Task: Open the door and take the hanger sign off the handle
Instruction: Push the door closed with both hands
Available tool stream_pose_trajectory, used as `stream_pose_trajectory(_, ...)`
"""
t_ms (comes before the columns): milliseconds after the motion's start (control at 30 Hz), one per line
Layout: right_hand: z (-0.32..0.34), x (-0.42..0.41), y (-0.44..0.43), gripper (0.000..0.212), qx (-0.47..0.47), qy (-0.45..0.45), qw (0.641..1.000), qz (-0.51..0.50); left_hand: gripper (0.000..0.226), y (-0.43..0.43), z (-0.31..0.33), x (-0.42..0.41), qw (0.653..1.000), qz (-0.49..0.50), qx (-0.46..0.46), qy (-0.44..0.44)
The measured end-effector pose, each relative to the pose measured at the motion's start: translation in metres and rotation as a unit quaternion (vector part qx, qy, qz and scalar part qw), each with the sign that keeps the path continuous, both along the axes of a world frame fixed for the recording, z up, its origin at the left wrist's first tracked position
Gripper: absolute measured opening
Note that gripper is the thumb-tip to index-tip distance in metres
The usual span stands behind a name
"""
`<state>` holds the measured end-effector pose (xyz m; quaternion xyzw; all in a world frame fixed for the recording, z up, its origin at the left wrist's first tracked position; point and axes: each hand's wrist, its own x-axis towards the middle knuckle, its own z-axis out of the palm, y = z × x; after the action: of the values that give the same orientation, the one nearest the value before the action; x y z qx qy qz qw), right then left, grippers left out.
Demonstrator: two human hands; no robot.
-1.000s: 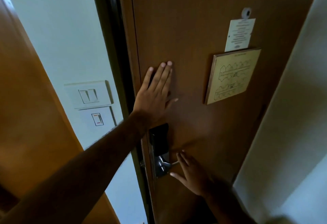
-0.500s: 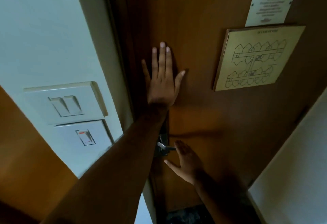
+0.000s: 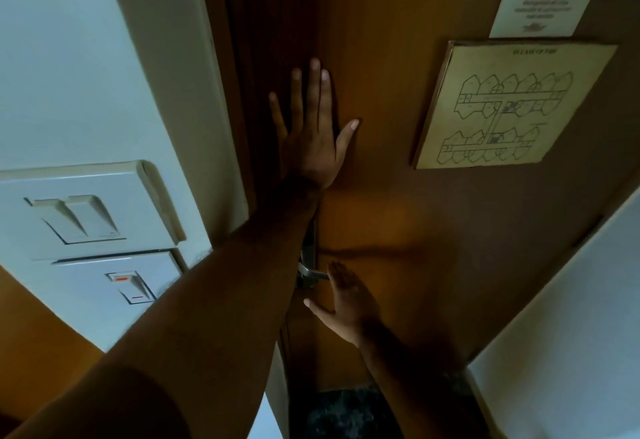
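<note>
Head view hides much of the handle (image 3: 313, 272): your left forearm covers the lock plate above it, and your right hand (image 3: 346, 303) screens its outer end. No hanger sign can be made out on it. What shows of the handle is a short metal lever, its long axis lying across the door (image 3: 381, 57), pointing away from the door's edge. Your left hand (image 3: 310, 130) lies flat and open on the door above the handle, fingers spread upward. Your right hand is open too, just beside the handle, gripping nothing.
</note>
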<state>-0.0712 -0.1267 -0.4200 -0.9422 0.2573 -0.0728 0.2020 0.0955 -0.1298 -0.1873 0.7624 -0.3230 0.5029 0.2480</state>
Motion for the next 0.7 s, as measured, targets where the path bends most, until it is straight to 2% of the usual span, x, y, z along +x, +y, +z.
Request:
stream_pose_trajectory(67, -0.001, 0.002, -0.001, 0.116, 0.005, -0.002, 1.0, -0.001, 0.084, -0.002, -0.001, 0.003, 1.0, 0.006, -0.004, -0.005)
stream_pose_trajectory(267, 0.006, 0.0, 0.003, 0.107, -0.01, 0.027, 0.999, 0.021, 0.085, -0.005, -0.004, 0.007, 1.0, 0.007, -0.007, -0.016)
stream_pose_trajectory(400, 0.028, -0.001, -0.004, 0.102, -0.073, 0.051, 0.995, 0.046, 0.087, -0.007, -0.005, 0.009, 1.0, 0.014, 0.015, -0.009)
stream_pose_trajectory(500, 0.056, -0.012, -0.017, 0.101, -0.147, 0.05, 0.986, 0.055, 0.09, -0.001, -0.004, 0.007, 0.999, 0.006, 0.04, 0.014)
stream_pose_trajectory(700, 0.166, -0.047, -0.061, 0.091, -0.235, -0.036, 0.971, -0.017, 0.105, 0.018, 0.014, -0.021, 0.989, -0.033, 0.108, 0.09)
